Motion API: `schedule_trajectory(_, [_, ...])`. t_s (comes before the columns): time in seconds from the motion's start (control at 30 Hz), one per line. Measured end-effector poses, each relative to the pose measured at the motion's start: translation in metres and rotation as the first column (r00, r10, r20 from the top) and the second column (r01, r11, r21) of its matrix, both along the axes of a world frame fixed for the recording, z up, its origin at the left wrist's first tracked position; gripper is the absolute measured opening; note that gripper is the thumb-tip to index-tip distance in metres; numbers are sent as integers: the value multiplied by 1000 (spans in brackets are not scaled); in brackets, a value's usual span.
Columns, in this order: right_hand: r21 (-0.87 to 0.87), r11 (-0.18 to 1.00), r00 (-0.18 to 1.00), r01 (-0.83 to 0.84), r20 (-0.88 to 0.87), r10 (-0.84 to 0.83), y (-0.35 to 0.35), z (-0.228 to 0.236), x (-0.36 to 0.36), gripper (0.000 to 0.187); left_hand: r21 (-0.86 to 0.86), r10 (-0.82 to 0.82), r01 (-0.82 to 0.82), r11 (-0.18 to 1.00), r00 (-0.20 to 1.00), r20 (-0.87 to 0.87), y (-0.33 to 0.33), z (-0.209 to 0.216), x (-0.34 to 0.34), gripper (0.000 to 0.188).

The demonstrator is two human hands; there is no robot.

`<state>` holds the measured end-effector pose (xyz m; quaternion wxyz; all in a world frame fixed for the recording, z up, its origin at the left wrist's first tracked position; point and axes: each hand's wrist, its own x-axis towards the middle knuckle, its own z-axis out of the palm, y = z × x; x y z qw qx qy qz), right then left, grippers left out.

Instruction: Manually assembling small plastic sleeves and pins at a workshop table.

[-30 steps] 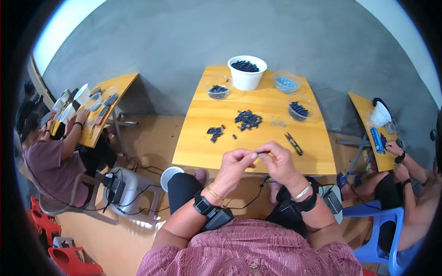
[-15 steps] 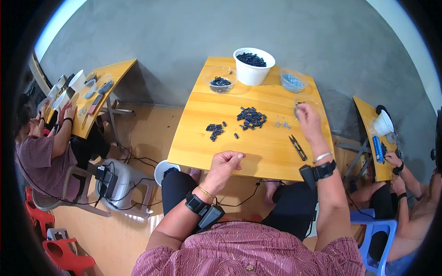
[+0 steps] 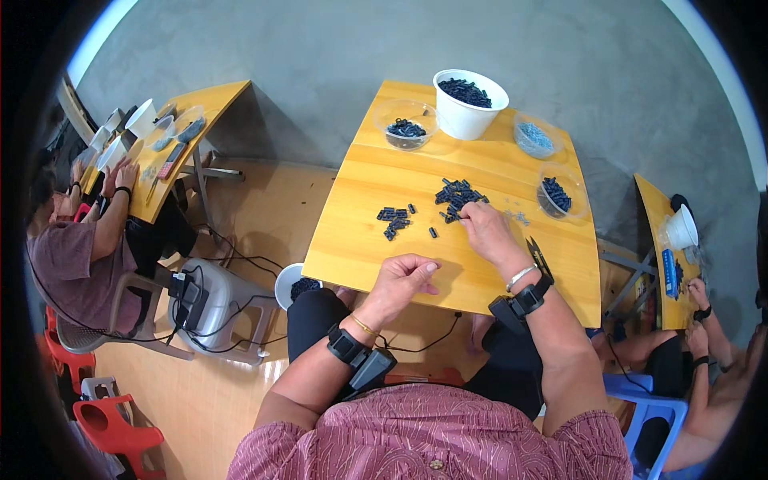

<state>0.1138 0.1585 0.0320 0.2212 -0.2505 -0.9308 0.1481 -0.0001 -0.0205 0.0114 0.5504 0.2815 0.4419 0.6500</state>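
Note:
My right hand reaches the near right edge of a loose pile of small black cylindrical pieces. Its fingers are pinched together, and whatever lies between the tips is hidden. Near the table's front edge hovers my left hand, thumb against curled fingers; I cannot make out anything in it. A smaller group of black pieces lies left of the pile, with a single black piece nearer me. Small silvery bits are scattered right of my right hand. Black thread snips lie beside my right wrist, partly covered.
Along the far edge of the wooden table stand a white bucket of black pieces and two clear tubs. Another clear tub holds black pieces at the right. A white bucket sits by my left knee. Other people work at both side tables.
My right hand has moved left and nearer, from the clear tub at the right to the pile of black pieces. My left hand has shifted slightly right. The view has shifted a little.

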Motion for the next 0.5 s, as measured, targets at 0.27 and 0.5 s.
schedule_trajectory(0.27, [125,992,984,-6,176,-16,-10,1,9,7,23,8,-8,1000,1000,1,3,-5,1,15])
schedule_trajectory(0.5, [-114,990,991,-78,-121,64,-68,3,24,6,-35,58,-59,998,998,-23,4,5,8,16])
